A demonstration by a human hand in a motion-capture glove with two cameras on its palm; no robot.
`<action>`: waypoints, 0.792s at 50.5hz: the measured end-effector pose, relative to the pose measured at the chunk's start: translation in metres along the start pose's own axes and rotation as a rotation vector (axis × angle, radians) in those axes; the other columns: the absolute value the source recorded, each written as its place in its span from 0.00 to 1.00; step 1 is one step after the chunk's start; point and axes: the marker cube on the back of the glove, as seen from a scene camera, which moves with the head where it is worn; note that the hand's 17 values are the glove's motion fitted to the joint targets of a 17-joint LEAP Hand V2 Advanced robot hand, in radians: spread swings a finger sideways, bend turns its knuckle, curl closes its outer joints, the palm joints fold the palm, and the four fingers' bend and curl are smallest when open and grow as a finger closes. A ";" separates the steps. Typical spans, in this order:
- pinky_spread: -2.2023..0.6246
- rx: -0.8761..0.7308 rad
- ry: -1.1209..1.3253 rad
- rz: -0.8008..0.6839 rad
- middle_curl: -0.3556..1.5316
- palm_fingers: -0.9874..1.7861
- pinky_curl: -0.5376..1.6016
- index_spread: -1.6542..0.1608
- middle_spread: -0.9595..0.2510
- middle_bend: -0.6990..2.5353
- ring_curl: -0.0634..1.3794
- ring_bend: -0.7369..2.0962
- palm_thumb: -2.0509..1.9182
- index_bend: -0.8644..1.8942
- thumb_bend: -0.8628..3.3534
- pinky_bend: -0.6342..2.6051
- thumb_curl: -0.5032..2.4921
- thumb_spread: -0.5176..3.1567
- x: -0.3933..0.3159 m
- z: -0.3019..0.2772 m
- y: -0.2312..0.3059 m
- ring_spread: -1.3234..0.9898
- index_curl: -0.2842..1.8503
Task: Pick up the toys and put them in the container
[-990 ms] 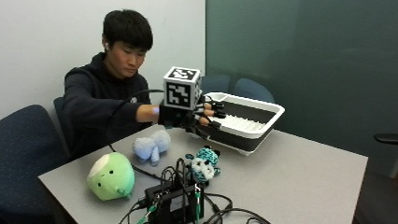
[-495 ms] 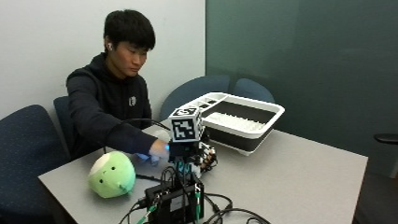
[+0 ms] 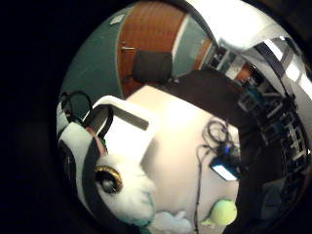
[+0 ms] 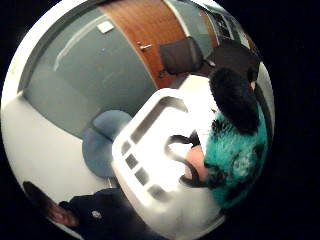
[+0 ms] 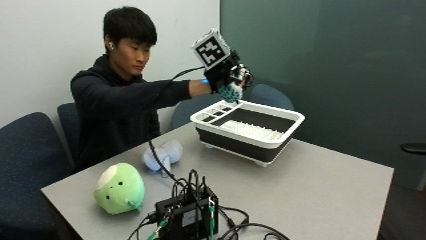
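You had your gloved right hand raised above the near corner of the white dish-rack container, fingers curled around a teal, black and white plush toy. So the toy was up in the air, in your grip, hanging over the container's small compartments and not touching it. From the thumb-side palm camera the teal fur with a black tuft sat right against the palm, with the container's slotted end below it. The little-finger side showed the toy's white face and a gold-rimmed eye up close.

Two other toys were on the grey table: a pale blue plush near the table edge on your side, and a round green plush further along that edge, well apart from the container. A black box with a tangle of cables sat near the green one
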 end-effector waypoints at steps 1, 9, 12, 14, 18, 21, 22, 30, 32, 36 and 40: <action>0.64 0.006 -0.036 0.048 0.50 0.81 0.45 0.76 0.65 0.59 0.42 0.77 0.65 0.62 0.24 0.47 0.35 0.43 -0.013 0.003 -0.007 0.46 0.29; 0.64 -0.131 0.020 -0.027 0.51 0.73 0.46 0.77 0.65 0.60 0.41 0.78 0.62 0.58 0.22 0.48 0.36 0.43 -0.068 0.052 -0.024 0.47 0.30; 0.65 -0.321 -0.075 -0.045 0.50 0.59 0.46 0.77 0.65 0.58 0.41 0.75 0.59 0.53 0.20 0.47 0.34 0.46 -0.078 0.059 -0.018 0.46 0.30; 0.68 -0.392 -0.098 -0.054 0.47 0.35 0.47 0.77 0.67 0.52 0.39 0.69 0.56 0.50 0.19 0.48 0.32 0.47 -0.072 0.055 -0.013 0.46 0.30; 0.72 -0.391 -0.134 -0.006 0.42 0.18 0.47 0.77 0.72 0.41 0.31 0.54 0.52 0.46 0.19 0.49 0.31 0.46 -0.053 0.026 0.002 0.50 0.29; 0.74 -0.361 -0.133 0.044 0.39 0.22 0.44 0.77 0.73 0.37 0.25 0.48 0.51 0.42 0.19 0.48 0.30 0.46 -0.035 0.000 0.016 0.51 0.27; 0.75 -0.352 -0.127 0.055 0.38 0.23 0.44 0.77 0.74 0.36 0.23 0.47 0.51 0.41 0.19 0.48 0.30 0.46 -0.030 -0.008 0.021 0.52 0.26; 0.77 -0.383 -0.022 -0.151 0.36 0.28 0.42 0.77 0.75 0.31 0.18 0.41 0.51 0.37 0.20 0.44 0.29 0.47 0.030 -0.061 0.096 0.54 0.26; 0.78 -0.416 -0.023 -0.149 0.36 0.29 0.41 0.77 0.76 0.30 0.18 0.40 0.51 0.37 0.20 0.43 0.28 0.47 0.041 -0.067 0.125 0.54 0.26; 0.78 -0.505 0.133 -0.253 0.36 0.31 0.41 0.77 0.76 0.30 0.18 0.40 0.51 0.36 0.20 0.42 0.28 0.47 0.075 -0.056 0.188 0.54 0.26; 0.78 -0.644 0.119 -0.126 0.36 0.31 0.41 0.78 0.78 0.29 0.19 0.40 0.51 0.34 0.20 0.43 0.28 0.47 0.096 -0.027 0.251 0.55 0.25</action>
